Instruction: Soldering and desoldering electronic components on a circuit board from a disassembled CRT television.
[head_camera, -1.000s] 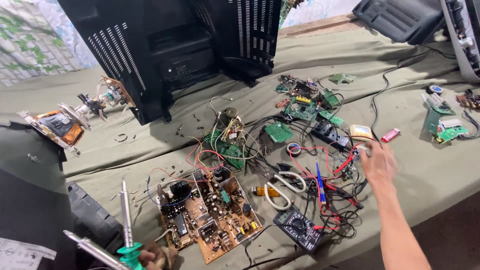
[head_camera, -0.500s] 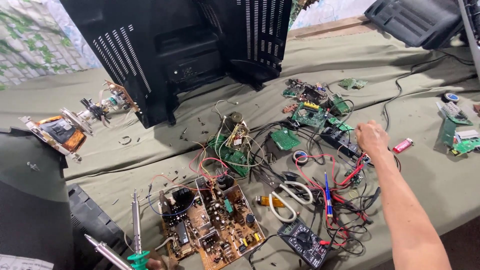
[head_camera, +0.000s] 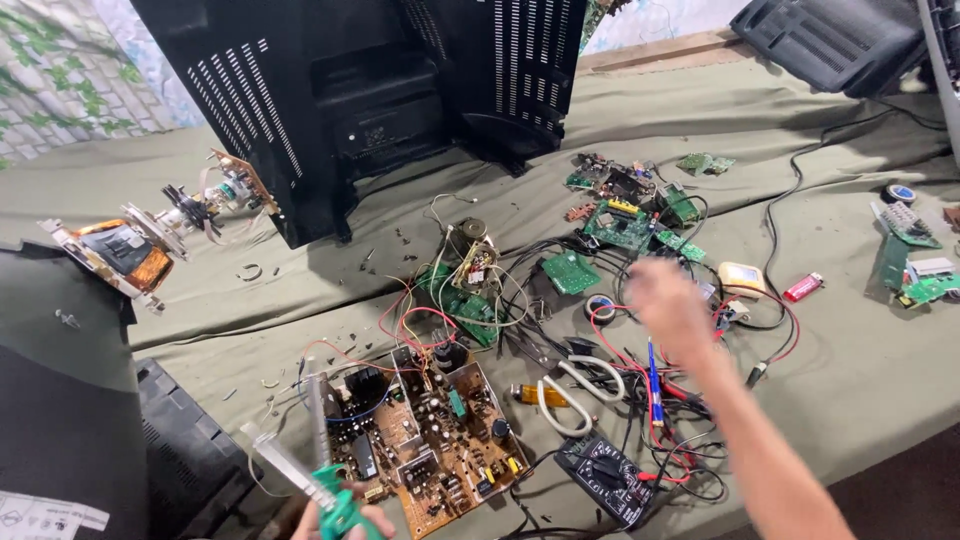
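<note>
Green-handled desoldering pump (head_camera: 325, 490), clamped in left hand (head_camera: 340, 520) at bottom edge, tip just beside brown circuit board (head_camera: 425, 440) on olive-covered counter (head_camera: 850, 340). Right hand (head_camera: 670, 305) blurred, fingers spread, holding nothing, hovering over tangled red and black wires (head_camera: 700, 390) near scissors (head_camera: 575, 385) and blue screwdriver (head_camera: 655, 385). Risks, as judged: snagging a wire and dragging the multimeter (head_camera: 605, 475) off the edge; knocking small green boards (head_camera: 620, 225); jabbing the board with the pump.
</note>
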